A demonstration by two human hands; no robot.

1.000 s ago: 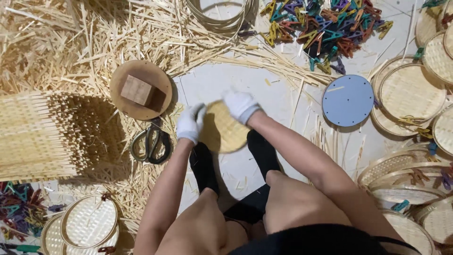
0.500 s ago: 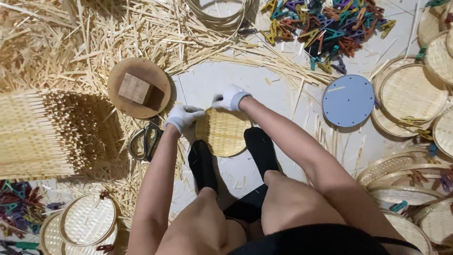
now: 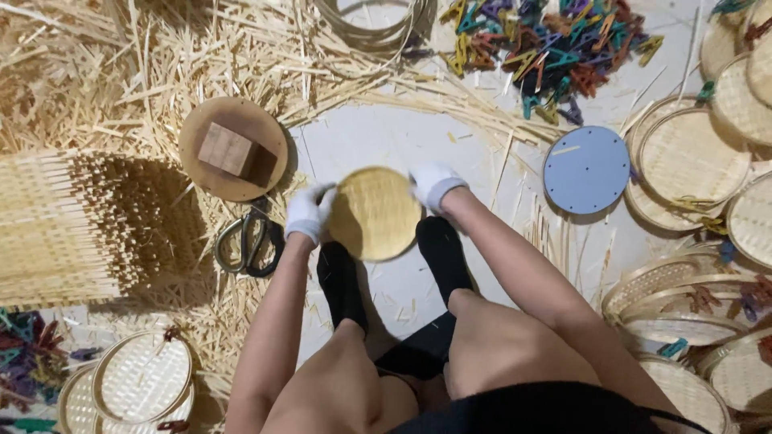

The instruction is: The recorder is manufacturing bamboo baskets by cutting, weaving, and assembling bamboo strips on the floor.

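We hold a round woven bamboo disc [image 3: 374,213] between our two gloved hands above the white floor [image 3: 386,145], just ahead of our black-socked feet [image 3: 441,249]. The left hand [image 3: 308,213] is closed on its left rim, the right hand [image 3: 435,185] closed on its upper right rim — a grip on opposite edges that seems meant to keep the thin mat flat and facing us. The weave is fine, tight and golden. Just left of it lie dark-handled scissors [image 3: 249,241] within easy reach, and beyond them a round wooden board [image 3: 233,149] carrying a small wooden block [image 3: 227,149]. A blue disc [image 3: 586,169] dotted with small holes lies toward the right edge of the floor, beside stacked shallow bamboo trays [image 3: 691,161]. Loose straw-coloured splints [image 3: 121,64] litter the far left corner — coloured clips [image 3: 547,44] are heaped at the far edge.
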